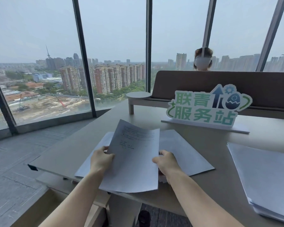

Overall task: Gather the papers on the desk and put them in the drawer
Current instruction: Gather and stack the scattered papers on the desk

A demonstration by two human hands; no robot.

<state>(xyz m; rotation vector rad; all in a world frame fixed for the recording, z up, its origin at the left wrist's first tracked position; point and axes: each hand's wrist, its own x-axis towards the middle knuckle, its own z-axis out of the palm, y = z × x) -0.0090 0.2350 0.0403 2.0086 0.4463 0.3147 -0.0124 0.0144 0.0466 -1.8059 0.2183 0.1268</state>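
Grey matte desk [195, 145] by floor-to-ceiling windows [113, 46], city beyond. Item: die-cut sign [205, 107], green characters 联青服务站. Item: printed sheet [134, 158], text too small to read, pinched at its edges by my left hand [102, 158] and right hand [166, 161], above loose sheets [184, 151]. Item: paper stack [266, 177], right.

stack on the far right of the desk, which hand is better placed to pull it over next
Right. The right hand grips the printed sheet's right edge, on the side toward the far stack. The left hand holds the sheet's left edge and would have to cross over the sheet.
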